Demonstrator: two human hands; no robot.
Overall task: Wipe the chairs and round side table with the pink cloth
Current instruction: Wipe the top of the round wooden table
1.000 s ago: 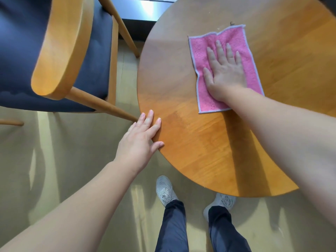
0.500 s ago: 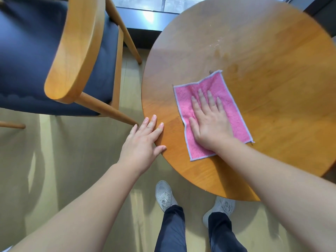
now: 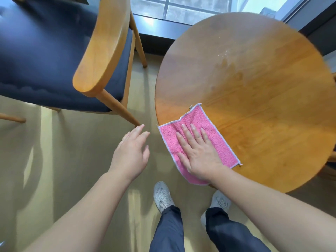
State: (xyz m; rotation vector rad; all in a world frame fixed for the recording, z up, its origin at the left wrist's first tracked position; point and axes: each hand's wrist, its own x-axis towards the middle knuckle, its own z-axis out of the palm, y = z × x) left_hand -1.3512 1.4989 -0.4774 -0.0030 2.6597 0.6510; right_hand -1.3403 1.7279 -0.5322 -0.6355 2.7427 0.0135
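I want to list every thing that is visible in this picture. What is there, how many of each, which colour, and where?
round side table: one, orange-brown wood, right half of the view
pink cloth: one, pink with a pale hem, flat at the table's near left edge
chair: one, light wood with a dark navy cushion, upper left, beside the table
floor: one, beige, below everything
window: one, dark frame, top of the view
shoes: two, light grey, on the floor at bottom centre
trouser legs: two, dark navy, above the shoes
left hand: one, fingers straight, over the floor left of the table
right hand: one, pressed flat on the cloth
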